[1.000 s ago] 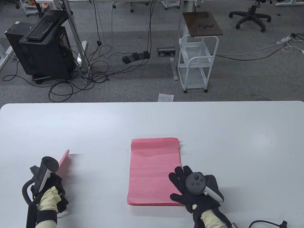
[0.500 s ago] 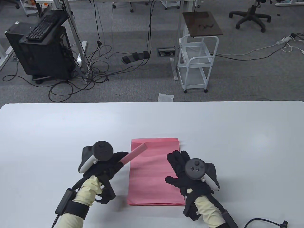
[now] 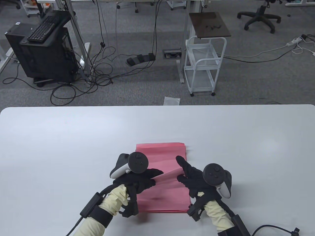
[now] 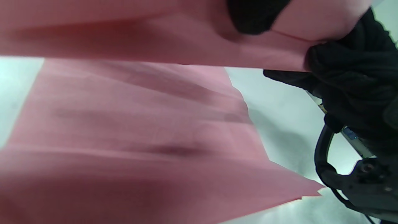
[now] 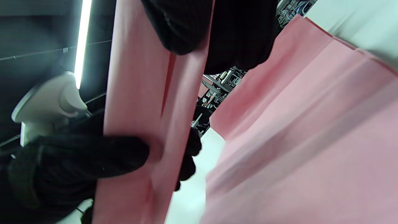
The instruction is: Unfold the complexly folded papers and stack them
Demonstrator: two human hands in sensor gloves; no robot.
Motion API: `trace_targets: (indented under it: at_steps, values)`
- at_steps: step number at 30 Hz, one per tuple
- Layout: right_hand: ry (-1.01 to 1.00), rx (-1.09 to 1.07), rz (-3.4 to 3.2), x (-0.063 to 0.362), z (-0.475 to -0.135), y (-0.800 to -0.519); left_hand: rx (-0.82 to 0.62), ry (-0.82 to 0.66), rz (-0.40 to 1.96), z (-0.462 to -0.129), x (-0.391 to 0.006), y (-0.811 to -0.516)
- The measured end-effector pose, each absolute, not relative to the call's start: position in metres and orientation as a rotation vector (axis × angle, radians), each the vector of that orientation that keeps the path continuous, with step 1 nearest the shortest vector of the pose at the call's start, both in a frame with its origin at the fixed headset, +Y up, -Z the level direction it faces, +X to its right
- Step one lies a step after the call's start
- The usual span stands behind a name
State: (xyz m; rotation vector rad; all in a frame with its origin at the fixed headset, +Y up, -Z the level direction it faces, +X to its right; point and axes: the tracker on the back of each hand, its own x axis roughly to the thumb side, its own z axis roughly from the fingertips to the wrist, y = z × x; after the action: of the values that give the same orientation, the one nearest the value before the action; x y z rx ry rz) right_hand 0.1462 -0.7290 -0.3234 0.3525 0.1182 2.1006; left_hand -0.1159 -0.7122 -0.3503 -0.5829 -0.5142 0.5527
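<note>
You have a stack (image 3: 160, 196) of flattened pink sheets lying at six o'clock on the table (image 3: 73, 135). Your left hand (image 3: 137, 180) and right hand (image 3: 194, 179) each pinch an end of a folded strip (image 3: 169, 175) above it; unfolding remains.

Left hand (image 3: 137, 178), right hand (image 3: 196, 178) grip folded pink paper (image 3: 169, 175) above pink stack (image 3: 161, 196).

Grey carpet floor (image 3: 137, 93), white cart (image 3: 205, 65), office chair (image 3: 259, 16).
</note>
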Motion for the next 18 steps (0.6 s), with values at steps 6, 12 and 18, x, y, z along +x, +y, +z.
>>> trace_targets:
  at_steps: [6, 12, 18]
  values:
    - [0.133, 0.306, 1.952, 0.168, -0.325, -0.733, -0.539, -0.359, 0.669, -0.352, -0.180, -0.729]
    - [0.129, 0.296, 1.852, 0.163, -0.328, -0.738, -0.470, -0.310, 1.059, -0.341, -0.214, -0.754]
    - [0.148, 0.259, 1.837, 0.162, -0.326, -0.745, -0.293, -0.235, 1.170, -0.333, -0.209, -0.761]
